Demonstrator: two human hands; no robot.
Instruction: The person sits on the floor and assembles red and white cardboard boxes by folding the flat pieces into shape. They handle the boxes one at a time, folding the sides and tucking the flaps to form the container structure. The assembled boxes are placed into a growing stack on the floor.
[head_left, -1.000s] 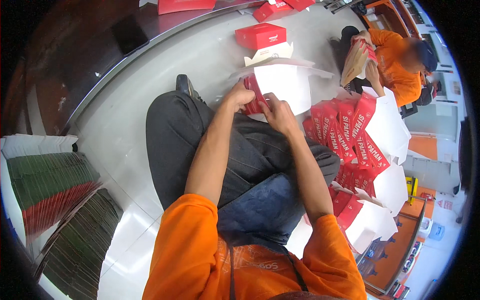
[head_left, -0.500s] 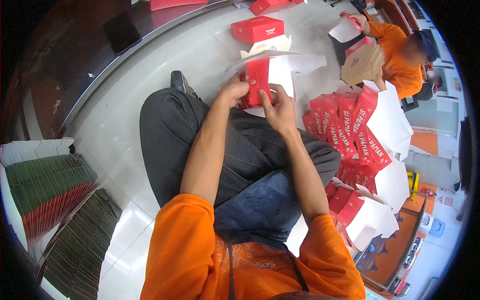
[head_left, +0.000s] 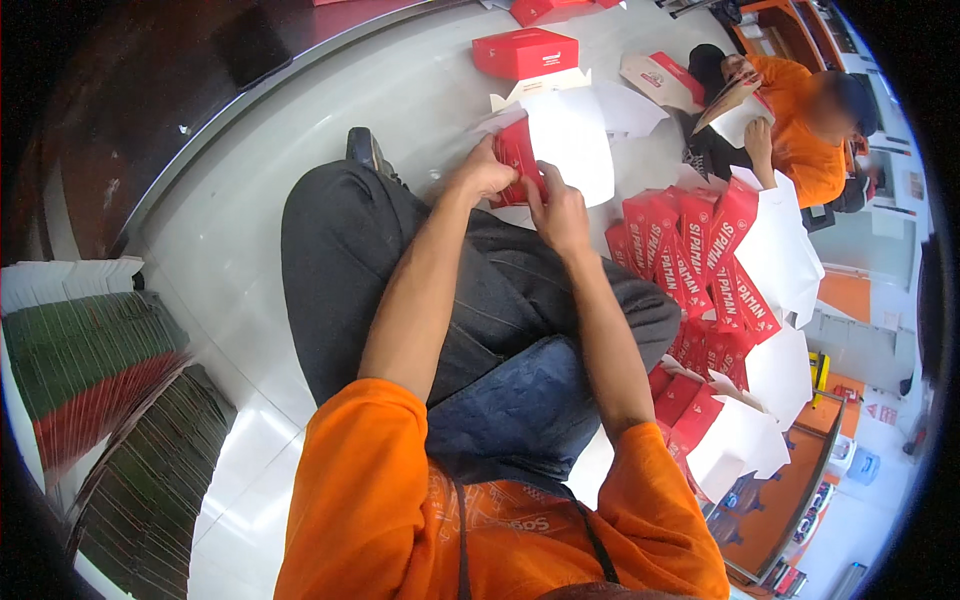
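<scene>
Beyond my crossed legs, both hands grip a folding carton (head_left: 518, 150) that is red outside and white inside. Its broad white panel stands open on the far right side. My left hand (head_left: 486, 172) has its fingers closed around the red side wall, thumb toward the middle. On the near edge of the same wall, my right hand (head_left: 562, 212) presses with bent fingers and thumb. Part of the carton's near side is hidden behind my hands.
Many half-folded red cartons (head_left: 690, 245) are piled at my right. Flat carton blanks (head_left: 95, 370) stand in rows at my left. A closed red box (head_left: 525, 55) lies ahead, near a dark table (head_left: 110, 130). A co-worker (head_left: 800, 150) in orange handles cartons at the right.
The carton in my hands has turned, and its white panel now faces up more fully. My left hand has shifted onto the red wall. The co-worker holds a carton in a different position.
</scene>
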